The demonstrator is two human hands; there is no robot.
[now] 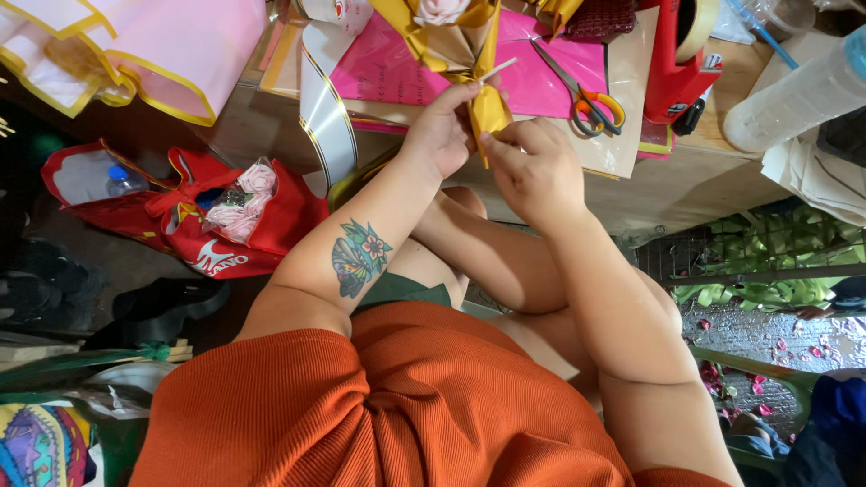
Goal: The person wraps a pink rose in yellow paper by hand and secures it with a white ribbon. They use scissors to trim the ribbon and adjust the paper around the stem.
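My left hand [442, 131] and my right hand [534, 167] both pinch the narrow stem end of a small bouquet wrapped in gold paper [487, 104]. A pale pink rose [440, 9] sits at its top, cut off by the frame's upper edge. A thin white stick [498, 70] pokes out beside my left fingers. The bouquet hangs over a bright pink sheet [541, 77] lying on the wooden table [686, 180]. My left forearm carries a butterfly and flower tattoo.
Orange-handled scissors [582, 90] lie on the pink sheet. A red tape dispenser [677, 63] and a clear plastic bottle [794, 95] stand at right. Wide silver ribbon [325, 117] hangs off the table. A red bag [216, 216] with pink flowers sits on the floor, left.
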